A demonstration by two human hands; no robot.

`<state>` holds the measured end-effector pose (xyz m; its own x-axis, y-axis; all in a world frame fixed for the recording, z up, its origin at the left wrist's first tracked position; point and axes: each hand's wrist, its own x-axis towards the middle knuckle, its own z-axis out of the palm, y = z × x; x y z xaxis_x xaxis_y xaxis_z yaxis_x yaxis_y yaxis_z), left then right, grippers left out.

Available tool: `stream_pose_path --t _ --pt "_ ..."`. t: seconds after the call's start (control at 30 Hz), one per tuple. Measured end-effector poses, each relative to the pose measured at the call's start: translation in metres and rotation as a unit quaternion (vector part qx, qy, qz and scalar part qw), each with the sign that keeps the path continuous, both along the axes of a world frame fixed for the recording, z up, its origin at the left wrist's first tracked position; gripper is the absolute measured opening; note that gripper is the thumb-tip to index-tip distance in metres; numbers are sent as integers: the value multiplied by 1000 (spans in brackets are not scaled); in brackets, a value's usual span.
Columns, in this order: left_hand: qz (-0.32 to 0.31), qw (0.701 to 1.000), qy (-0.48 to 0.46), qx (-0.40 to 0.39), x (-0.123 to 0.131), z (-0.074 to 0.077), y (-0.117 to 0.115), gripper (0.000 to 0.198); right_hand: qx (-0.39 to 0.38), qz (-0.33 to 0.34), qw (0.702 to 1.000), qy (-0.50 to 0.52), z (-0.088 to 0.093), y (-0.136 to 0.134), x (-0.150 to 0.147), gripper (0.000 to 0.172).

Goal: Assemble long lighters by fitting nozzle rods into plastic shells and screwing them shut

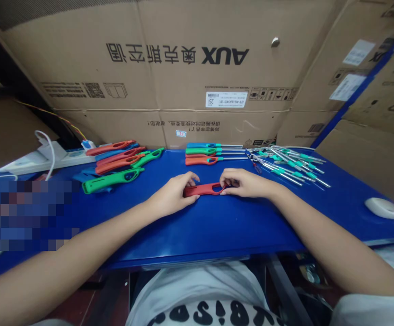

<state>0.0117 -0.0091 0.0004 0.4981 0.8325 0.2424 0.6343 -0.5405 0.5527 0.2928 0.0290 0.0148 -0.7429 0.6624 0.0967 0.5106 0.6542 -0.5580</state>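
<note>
Between my two hands a red lighter handle (204, 189) lies lengthwise just over the blue table. My left hand (175, 192) grips its broad left end between thumb and fingers. At its right end, by the trigger opening, my right hand (239, 183) pinches the tip; whether a small part is also in those fingers is hidden. Behind them, assembled lighters with metal rods lie in a row, among them a green lighter (200, 151) and an orange-red lighter (200, 160). To the right is a pile of metal rods with teal collars (294, 163).
Loose handles, including a green handle (113, 180) and an orange handle (120, 164), are heaped at the left by a white power strip (30, 165). A white computer mouse (383, 208) sits far right. Cardboard (170, 81) walls the back of the blue table (197, 235).
</note>
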Motion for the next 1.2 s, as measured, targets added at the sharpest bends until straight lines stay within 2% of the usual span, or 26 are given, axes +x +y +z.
stream_pose_path --t 0.57,0.67,0.83,0.93,1.07,1.17,1.2 --pt "18 995 -84 -47 6 -8 -3 35 -66 5 998 0 4 0 4 32" --pt "29 996 -74 -42 5 -6 -4 36 -83 -26 996 30 4 1 4 32" --pt "28 997 -70 -27 7 -5 -7 42 -35 -98 991 84 7 3 7 37" --pt "19 997 -70 -3 7 -8 -5 44 -84 -91 991 51 12 2 12 41" --pt "1 997 -75 13 5 -16 2 43 -166 -45 984 -44 16 -2 15 45" --pt "-5 997 -76 29 3 -17 5 45 -183 -42 979 -75 14 -4 12 46" --pt "-10 997 -69 41 3 -16 5 40 -183 -45 979 -75 14 -4 12 47"
